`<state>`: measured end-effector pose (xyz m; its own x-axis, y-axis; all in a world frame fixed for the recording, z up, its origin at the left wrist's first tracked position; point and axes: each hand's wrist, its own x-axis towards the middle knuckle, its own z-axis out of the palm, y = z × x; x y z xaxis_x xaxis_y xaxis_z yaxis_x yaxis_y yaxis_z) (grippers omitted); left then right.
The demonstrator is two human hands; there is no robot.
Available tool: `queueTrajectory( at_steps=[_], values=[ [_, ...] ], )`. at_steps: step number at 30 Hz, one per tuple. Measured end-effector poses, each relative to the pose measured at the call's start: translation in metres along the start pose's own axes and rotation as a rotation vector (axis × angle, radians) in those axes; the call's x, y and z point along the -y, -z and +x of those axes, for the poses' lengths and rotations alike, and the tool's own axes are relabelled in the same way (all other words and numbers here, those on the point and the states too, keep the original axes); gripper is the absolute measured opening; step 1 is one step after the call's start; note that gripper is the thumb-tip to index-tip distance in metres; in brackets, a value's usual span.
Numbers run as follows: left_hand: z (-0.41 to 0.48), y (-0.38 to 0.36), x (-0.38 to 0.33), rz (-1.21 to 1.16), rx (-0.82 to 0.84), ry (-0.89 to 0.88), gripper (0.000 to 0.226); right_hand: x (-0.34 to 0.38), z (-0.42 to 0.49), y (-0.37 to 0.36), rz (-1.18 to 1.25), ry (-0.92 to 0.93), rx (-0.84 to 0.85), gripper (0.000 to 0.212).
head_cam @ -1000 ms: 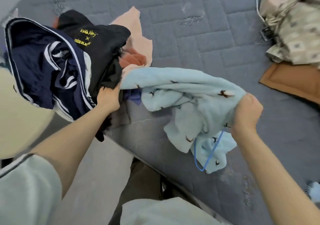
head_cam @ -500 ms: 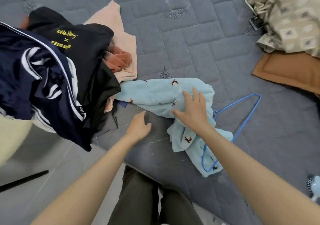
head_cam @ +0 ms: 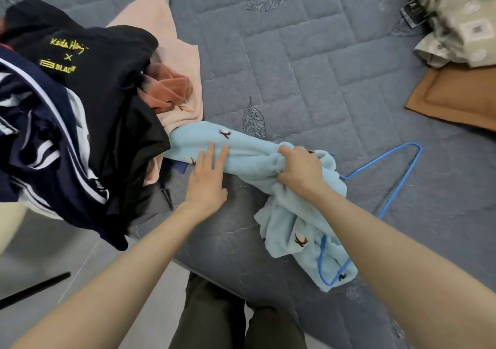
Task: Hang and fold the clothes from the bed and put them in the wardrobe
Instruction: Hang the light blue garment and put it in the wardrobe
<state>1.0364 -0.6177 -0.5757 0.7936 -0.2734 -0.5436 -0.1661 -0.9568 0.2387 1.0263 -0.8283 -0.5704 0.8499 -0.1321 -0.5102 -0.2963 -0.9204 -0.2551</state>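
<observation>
Gripping blue garment (head_cam: pixel 249 155), right hand (head_cam: pixel 300 171); hanger (head_cam: pixel 415 144) half buried beneath.

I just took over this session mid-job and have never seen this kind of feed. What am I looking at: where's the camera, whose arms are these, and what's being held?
There is no machine. A person is working with bare hands, and the single picture comes from a camera worn on their head, looking down. The left hand lies flat on a light blue garment, and the right hand grips a bunch of it. A blue wire hanger is partly hidden by that garment. Both lie on a grey quilted mattress. At the left is a heap of dark clothes with a peach garment beside it. At the upper right are a brown pillow and patterned bedding.
</observation>
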Motion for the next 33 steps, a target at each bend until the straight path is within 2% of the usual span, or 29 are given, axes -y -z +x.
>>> queueTrajectory(
  at_steps=[3, 5, 8, 10, 13, 17, 18, 22, 25, 27, 29, 30, 31, 33],
  values=[
    [0.0, 0.006, -0.011, 0.238, -0.088, 0.022, 0.109, -0.003, -0.042, 0.019, 0.236, -0.009, -0.214, 0.017],
    [-0.004, 0.013, -0.018, 0.264, -0.235, 0.0, 0.096, -0.002, -0.071, 0.029, 0.325, -0.012, -0.407, 0.017],
    [-0.01, 0.027, -0.013, 0.047, -0.397, 0.103, 0.067, -0.002, -0.099, 0.038, 0.396, -0.05, -0.517, 0.02],
    [-0.015, 0.037, -0.009, -0.015, -0.36, 0.223, 0.057, -0.003, -0.112, 0.039, 0.467, -0.073, -0.542, 0.019],
    [-0.026, 0.054, -0.02, -0.125, -0.346, 0.155, 0.043, -0.002, -0.125, 0.041, 0.63, -0.095, -0.578, 0.022],
    [-0.057, 0.094, -0.063, -0.487, -0.602, 0.104, 0.027, 0.003, -0.132, 0.048, 0.842, -0.131, -0.593, 0.024],
    [-0.071, 0.102, -0.078, -0.578, -0.623, 0.072, 0.027, 0.005, -0.133, 0.051, 0.872, -0.141, -0.585, 0.025],
    [-0.114, 0.101, -0.122, -1.014, -0.52, -0.109, 0.014, 0.012, -0.142, 0.061, 0.989, -0.13, -0.677, 0.031],
    [-0.125, 0.093, -0.102, -0.96, -0.492, -0.023, 0.007, 0.006, -0.154, 0.065, 0.963, -0.043, -0.76, 0.036],
    [-0.135, 0.087, -0.072, -0.844, -0.517, 0.042, 0.01, 0.007, -0.163, 0.061, 0.888, 0.029, -0.727, 0.039],
    [-0.146, 0.081, -0.038, -0.734, -0.561, 0.088, 0.009, 0.016, -0.169, 0.052, 0.805, 0.169, -0.624, 0.038],
    [-0.15, 0.08, -0.02, -0.655, -0.557, 0.116, 0.006, 0.021, -0.172, 0.046, 0.772, 0.271, -0.512, 0.036],
    [-0.155, 0.079, -0.005, -0.586, -0.51, 0.138, 0.012, 0.026, -0.174, 0.039, 0.736, 0.364, -0.356, 0.036],
    [-0.162, 0.081, 0.021, -0.553, -0.312, 0.174, 0.034, 0.031, -0.179, 0.024, 0.637, 0.443, -0.018, 0.038]
  ],
)
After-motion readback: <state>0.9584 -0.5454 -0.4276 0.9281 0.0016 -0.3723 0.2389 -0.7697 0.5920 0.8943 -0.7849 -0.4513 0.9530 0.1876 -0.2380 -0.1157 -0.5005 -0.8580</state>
